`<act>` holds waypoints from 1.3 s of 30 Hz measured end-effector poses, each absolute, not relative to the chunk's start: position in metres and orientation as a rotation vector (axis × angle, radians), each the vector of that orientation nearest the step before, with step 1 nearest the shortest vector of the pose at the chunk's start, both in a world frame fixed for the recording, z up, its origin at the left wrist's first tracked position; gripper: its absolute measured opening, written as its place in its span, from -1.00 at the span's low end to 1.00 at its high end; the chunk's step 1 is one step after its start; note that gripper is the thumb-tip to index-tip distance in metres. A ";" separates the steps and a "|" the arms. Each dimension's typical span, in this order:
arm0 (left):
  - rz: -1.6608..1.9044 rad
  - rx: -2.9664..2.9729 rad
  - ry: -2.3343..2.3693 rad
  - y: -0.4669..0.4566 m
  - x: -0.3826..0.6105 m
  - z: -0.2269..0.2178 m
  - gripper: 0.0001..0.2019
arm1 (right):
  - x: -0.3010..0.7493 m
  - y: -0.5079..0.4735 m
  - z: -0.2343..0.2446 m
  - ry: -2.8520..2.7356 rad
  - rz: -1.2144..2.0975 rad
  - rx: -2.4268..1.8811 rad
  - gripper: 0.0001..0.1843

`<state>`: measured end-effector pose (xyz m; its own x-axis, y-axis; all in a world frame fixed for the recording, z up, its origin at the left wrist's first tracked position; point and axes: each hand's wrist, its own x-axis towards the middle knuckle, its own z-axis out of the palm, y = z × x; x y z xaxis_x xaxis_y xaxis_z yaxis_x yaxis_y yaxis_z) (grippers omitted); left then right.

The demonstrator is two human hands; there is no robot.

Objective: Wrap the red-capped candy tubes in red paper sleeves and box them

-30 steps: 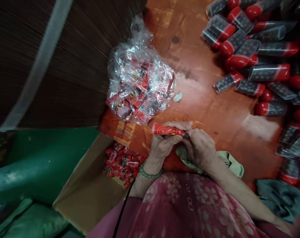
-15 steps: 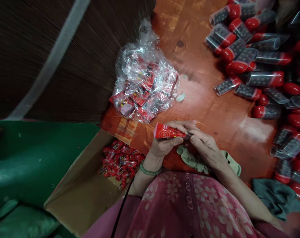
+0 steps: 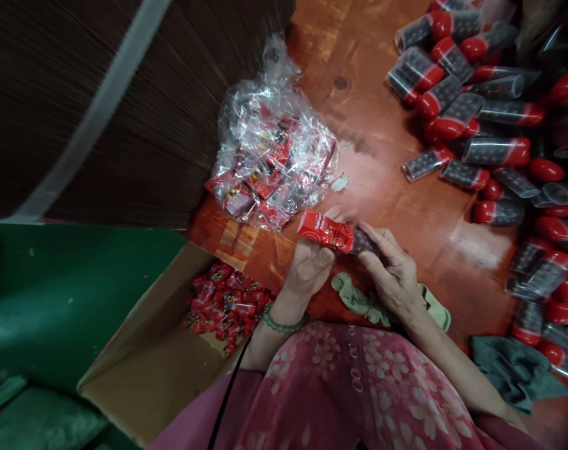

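Both my hands hold one tube [image 3: 333, 234] over the red-brown table [image 3: 387, 187]. A red printed wrapper covers the tube's left part and its dark right end shows. My left hand [image 3: 309, 265] grips the wrapped part from below, a green bead bracelet on its wrist. My right hand [image 3: 391, 272] is closed on the dark end. A clear plastic bag of red wrappers [image 3: 274, 159] lies just beyond my hands. A pale green cloth [image 3: 359, 300] lies under my wrists at the table's edge.
Several clear tubes with red caps [image 3: 481, 125] are heaped at the right. An open cardboard box [image 3: 171, 362] at lower left holds several red wrapped tubes [image 3: 225, 306]. A dark grey cloth [image 3: 509, 369] lies at lower right. A dark ribbed surface fills the upper left.
The tube has tilted, its red end lifted and its dark end now showing further out of the wrapper. My fingers have shifted along it.
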<state>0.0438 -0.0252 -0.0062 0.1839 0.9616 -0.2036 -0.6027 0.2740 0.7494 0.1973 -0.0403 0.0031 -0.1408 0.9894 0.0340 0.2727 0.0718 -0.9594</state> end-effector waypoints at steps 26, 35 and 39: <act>0.985 0.559 1.076 -0.029 0.069 -0.006 -0.57 | 0.170 -0.038 -0.005 -0.565 1.742 -1.136 -0.63; 1.184 0.440 0.914 -0.014 0.062 -0.009 -0.53 | 0.177 -0.038 -0.001 -0.971 1.418 -1.287 -0.75; 1.113 0.440 1.010 -0.011 0.063 -0.009 -0.58 | 0.177 -0.043 -0.007 -1.121 1.325 -1.368 -0.77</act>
<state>0.0625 -0.0113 -0.0086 0.0835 0.8911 -0.4460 -0.5304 0.4186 0.7372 0.1772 -0.0427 -0.0068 0.0155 0.9826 -0.1852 0.0205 -0.1855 -0.9824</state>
